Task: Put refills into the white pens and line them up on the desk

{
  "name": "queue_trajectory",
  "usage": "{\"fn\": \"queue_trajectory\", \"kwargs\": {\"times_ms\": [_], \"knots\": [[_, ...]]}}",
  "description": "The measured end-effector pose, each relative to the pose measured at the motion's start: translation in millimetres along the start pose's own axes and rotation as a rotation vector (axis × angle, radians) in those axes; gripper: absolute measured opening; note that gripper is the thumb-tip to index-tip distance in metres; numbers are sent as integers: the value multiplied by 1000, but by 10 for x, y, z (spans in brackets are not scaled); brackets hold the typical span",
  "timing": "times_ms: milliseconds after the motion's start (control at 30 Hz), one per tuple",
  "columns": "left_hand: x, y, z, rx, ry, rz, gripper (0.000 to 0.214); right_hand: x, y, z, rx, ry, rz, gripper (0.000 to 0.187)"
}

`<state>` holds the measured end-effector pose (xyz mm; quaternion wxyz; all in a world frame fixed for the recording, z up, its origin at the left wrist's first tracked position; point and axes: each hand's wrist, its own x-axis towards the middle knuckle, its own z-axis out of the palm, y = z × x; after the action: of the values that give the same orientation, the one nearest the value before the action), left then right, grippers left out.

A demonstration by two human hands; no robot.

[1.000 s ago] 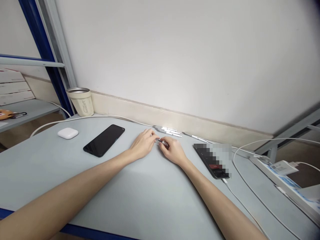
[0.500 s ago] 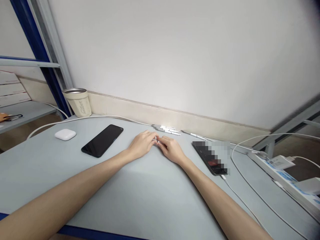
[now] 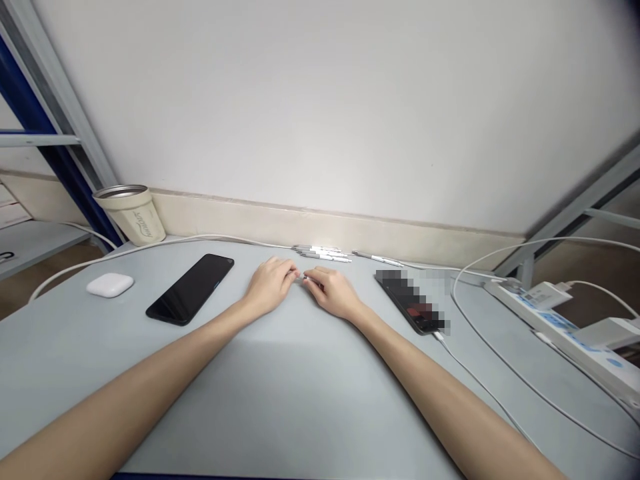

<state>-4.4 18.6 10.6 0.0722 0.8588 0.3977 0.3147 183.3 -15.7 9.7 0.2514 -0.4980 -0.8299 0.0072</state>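
My left hand (image 3: 270, 287) and my right hand (image 3: 333, 292) meet at their fingertips on the grey desk (image 3: 300, 400). Pinched between them is a small silver-and-white pen part (image 3: 305, 278), mostly hidden by my fingers. Just beyond my fingertips lies a bunch of several white pens (image 3: 320, 253), with a single pen (image 3: 375, 259) to their right. A black smartphone (image 3: 190, 289) lies left of my left hand. A second smartphone (image 3: 410, 301), its screen pixelated, lies right of my right hand.
A white earbud case (image 3: 110, 285) and a cream tumbler with a steel rim (image 3: 131, 215) stand at the desk's left. White cables run along the back and right, to a power strip (image 3: 555, 330). A wall with a cream skirting board backs the desk.
The whole scene has shifted left and slightly up in view as my head turned. My fingertips have closed in around the small pen part, which now shows less.
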Motion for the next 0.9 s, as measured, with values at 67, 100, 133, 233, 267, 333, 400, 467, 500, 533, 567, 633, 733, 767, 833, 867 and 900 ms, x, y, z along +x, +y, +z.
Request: {"fn": "queue_trajectory", "kwargs": {"times_ms": [67, 100, 133, 233, 267, 333, 400, 467, 500, 533, 567, 633, 733, 767, 833, 867, 900], "knots": [[-1, -2, -9, -78, 6, 42, 18, 0, 5, 2, 14, 2, 2, 23], [-2, 1, -12, -106, 8, 49, 15, 0, 5, 2, 18, 5, 5, 23], [-2, 5, -13, -126, 11, 43, 14, 1, 3, 1, 19, 9, 9, 23], [7, 18, -9, -119, 41, -54, 19, -1, -5, -8, 13, 17, 19, 23], [12, 18, -7, -99, 42, -104, 22, -2, -7, -11, 10, 17, 21, 23], [24, 9, -4, -58, 14, -184, 32, -5, -6, -15, 7, 14, 23, 23], [34, -9, -5, -61, -14, -207, 34, -9, -1, -16, 3, 10, 27, 23], [37, -27, -4, -122, -17, -174, 27, -13, 5, -14, -6, 8, 39, 24], [37, -34, -3, -160, -13, -148, 22, -14, 8, -13, -12, 10, 46, 24], [37, -38, -1, -193, -5, -122, 18, -15, 10, -12, -17, 12, 52, 24], [36, -38, 2, -218, 4, -101, 16, -15, 11, -10, -22, 15, 57, 24], [36, -31, 4, -238, 36, -103, 16, -14, 12, -5, -30, 21, 59, 25], [41, -14, -1, -199, 42, -217, 26, -11, 14, 6, -30, 34, 62, 24], [43, -11, -5, -176, 19, -250, 32, -11, 16, 9, -28, 36, 63, 24], [45, -13, -12, -137, -28, -267, 38, -10, 23, 14, -20, 33, 62, 24], [45, -17, -13, -133, -34, -250, 37, -10, 27, 16, -15, 31, 60, 24], [44, -22, -13, -142, -25, -221, 34, -9, 32, 17, -11, 31, 58, 24]]}}
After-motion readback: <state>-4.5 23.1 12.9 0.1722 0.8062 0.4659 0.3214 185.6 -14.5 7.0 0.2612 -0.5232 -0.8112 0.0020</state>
